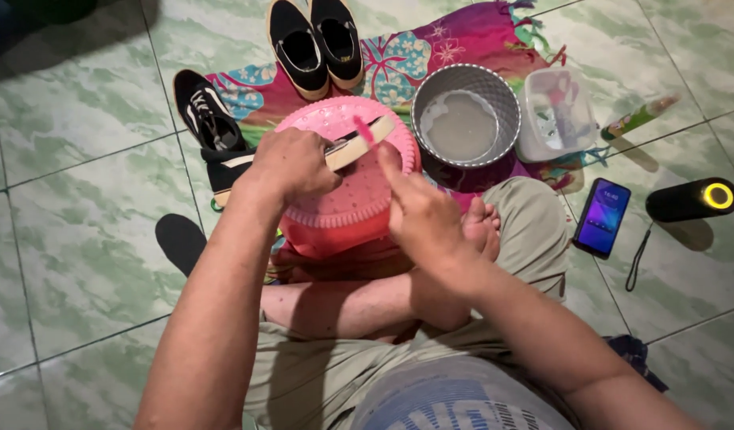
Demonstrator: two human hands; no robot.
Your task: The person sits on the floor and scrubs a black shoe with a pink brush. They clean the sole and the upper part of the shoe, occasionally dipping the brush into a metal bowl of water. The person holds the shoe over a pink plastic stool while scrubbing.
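Observation:
My left hand (291,163) grips a black shoe (359,142) with a cream sole, holding it over an upturned pink plastic basin (351,203) between my crossed legs. My right hand (419,211) holds a pink toothbrush (365,130) whose head rests against the shoe's sole edge. Most of the shoe's upper is hidden under my left hand.
A grey bucket (494,87) of cloudy water stands beyond the basin on a colourful cloth (470,36). Beside it are a clear plastic box (556,111), a green bottle (642,118), a phone (602,216) and a black cylinder speaker (692,199). Black shoes (315,44) and a sneaker (212,131) lie at left.

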